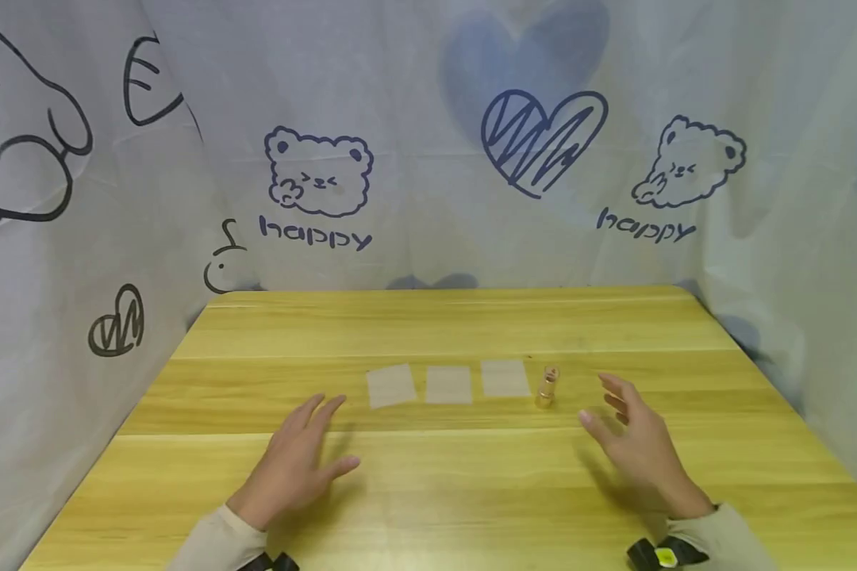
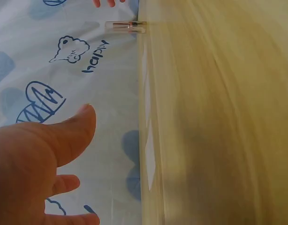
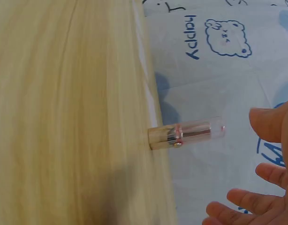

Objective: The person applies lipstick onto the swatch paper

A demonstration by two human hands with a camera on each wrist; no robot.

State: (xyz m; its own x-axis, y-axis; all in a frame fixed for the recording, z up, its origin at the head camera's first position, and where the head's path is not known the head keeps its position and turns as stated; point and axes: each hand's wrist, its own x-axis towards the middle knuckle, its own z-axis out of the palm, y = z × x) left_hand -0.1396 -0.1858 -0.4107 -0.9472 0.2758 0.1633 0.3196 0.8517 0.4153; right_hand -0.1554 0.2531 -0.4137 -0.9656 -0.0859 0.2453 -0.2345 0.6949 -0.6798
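Note:
Three white paper squares (image 1: 448,385) lie in a row on the wooden table, the left one turned slightly. At the right end of the row, a small clear tube (image 3: 188,132) with pink and gold tints, looking like a lipstick, stands upright. My left hand (image 1: 293,460) hovers over the table, in front of and to the left of the squares, its fingers spread and holding nothing. Right of the tube is my right hand (image 1: 636,440), apart from it, thumb and fingers parted with nothing between them.
The wooden table (image 1: 428,507) has its far edge against a white cloth backdrop (image 1: 428,95) printed with hearts, bears and the word "happy". Similar cloth hangs on the left and right sides. Dark bands (image 1: 667,553) sit at both wrists.

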